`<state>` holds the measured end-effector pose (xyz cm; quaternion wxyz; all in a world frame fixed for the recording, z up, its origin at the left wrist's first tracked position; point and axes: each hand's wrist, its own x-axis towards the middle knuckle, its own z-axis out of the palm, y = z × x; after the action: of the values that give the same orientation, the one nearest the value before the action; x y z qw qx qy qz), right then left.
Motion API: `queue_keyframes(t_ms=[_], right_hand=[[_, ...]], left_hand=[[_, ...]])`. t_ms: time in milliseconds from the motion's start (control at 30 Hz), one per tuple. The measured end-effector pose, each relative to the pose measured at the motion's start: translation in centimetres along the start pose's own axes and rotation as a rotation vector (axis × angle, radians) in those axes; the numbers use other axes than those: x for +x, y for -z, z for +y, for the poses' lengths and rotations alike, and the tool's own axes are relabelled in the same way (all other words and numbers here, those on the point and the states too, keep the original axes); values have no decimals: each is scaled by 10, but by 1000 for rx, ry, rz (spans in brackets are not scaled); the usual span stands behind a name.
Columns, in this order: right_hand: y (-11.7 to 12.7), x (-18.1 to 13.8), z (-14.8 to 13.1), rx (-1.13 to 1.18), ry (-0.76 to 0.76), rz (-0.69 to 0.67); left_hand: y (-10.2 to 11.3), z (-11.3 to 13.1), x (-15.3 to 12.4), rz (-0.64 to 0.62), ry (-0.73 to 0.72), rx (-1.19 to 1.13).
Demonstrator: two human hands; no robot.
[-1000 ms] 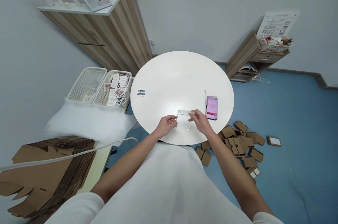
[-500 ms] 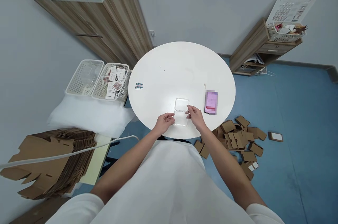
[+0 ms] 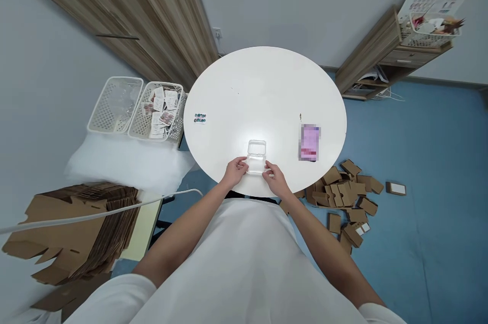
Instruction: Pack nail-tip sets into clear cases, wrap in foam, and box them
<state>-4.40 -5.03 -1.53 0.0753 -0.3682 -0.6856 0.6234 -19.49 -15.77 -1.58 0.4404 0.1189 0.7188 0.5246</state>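
A small clear plastic hinged box (image 3: 256, 164) stands at the near edge of the white oval table (image 3: 267, 80), its lid raised on the far side. My left hand (image 3: 235, 170) grips the box's left side with bent fingers. On the opposite side, my right hand (image 3: 275, 179) holds the right wall between thumb and fingers. Nothing shows inside the box. Toward the left of the table lies a small sheet of dark teal nail-like pieces (image 3: 200, 119). A phone-like object with a blurred pink-purple face (image 3: 310, 142) lies to the right.
Two white baskets stand left of the table; one basket (image 3: 135, 133) holds printed cards. Below them are white wrapping (image 3: 125, 158) and stacked flat cardboard (image 3: 61, 227). Several small brown boxes (image 3: 345, 192) cover the floor at right. A wooden cabinet (image 3: 160, 19) rises behind left.
The open box has turned slightly and now faces me more squarely. My right hand has moved from near the hinge down to the box's lower right side. The view has shifted a little.
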Motion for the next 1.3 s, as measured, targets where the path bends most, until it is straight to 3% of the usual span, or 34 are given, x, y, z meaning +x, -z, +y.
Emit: queue_keyframes(t_ms=[367,733,900,1033,1300], right_hand=[[-6,39,4,-160,-48,83],[-4,59,2,-255,-66,72],[-2,51,0,-127,-179,64],[-4,40,-3,128,-317,85],[-4,39,1,320,-312,88]], left_hand=[[-1,-1,48,17,-60,175],[-6,-1,64,26,-76,454],[-4,0,50,-27,-8,473],[-6,-6,34,-4,68,313],[-14,-3,29,12,89,119]])
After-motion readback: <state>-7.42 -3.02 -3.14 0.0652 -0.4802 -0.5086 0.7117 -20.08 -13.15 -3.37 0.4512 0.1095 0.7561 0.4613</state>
